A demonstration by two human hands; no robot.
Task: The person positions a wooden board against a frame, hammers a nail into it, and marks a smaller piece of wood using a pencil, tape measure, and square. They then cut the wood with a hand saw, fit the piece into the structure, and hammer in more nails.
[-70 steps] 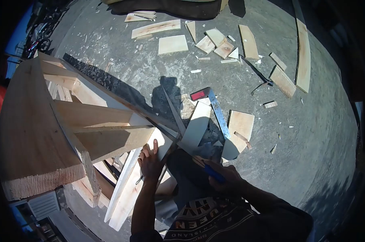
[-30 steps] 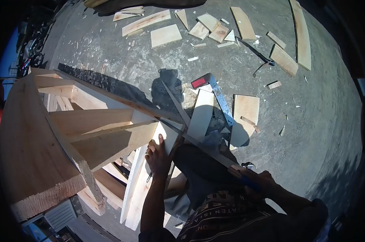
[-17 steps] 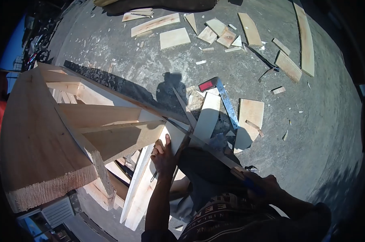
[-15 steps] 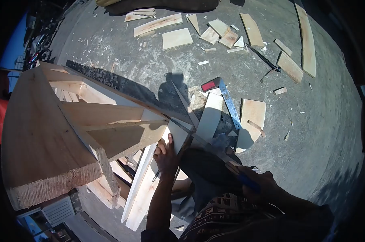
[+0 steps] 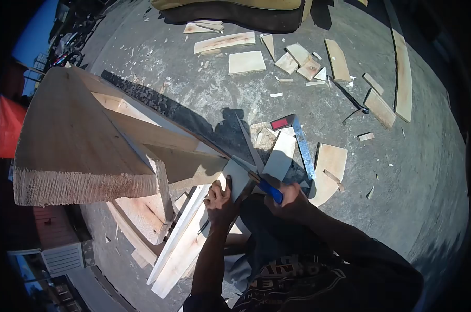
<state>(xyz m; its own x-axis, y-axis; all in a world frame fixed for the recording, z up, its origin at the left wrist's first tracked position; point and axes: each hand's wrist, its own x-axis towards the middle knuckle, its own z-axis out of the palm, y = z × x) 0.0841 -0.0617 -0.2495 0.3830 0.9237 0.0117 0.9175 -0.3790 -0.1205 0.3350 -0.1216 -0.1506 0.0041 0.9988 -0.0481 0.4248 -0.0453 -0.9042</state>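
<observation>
Left hand (image 5: 220, 204) rests unclenched on the flat pale wooden board (image 5: 238, 176), presumably stiff; brace its face. Right hand (image 5: 287, 200) grips the blue-handled metal saw (image 5: 271, 190) beside it.

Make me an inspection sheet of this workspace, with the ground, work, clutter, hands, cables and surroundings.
Surface: grey ground, partly sunlit, partly in shadow.
Job's things: blue-handled saw angled toward the pale board; blade contact unclear. A wooden frame is beside the board.
Clutter: wood offcuts scattered on the ground; a red-and-steel square lies among them.
Hands: left hand rests on the board; right hand grips the saw handle.
Cables: nothing seen.
Surroundings: red covering near the picture's left edge.
</observation>
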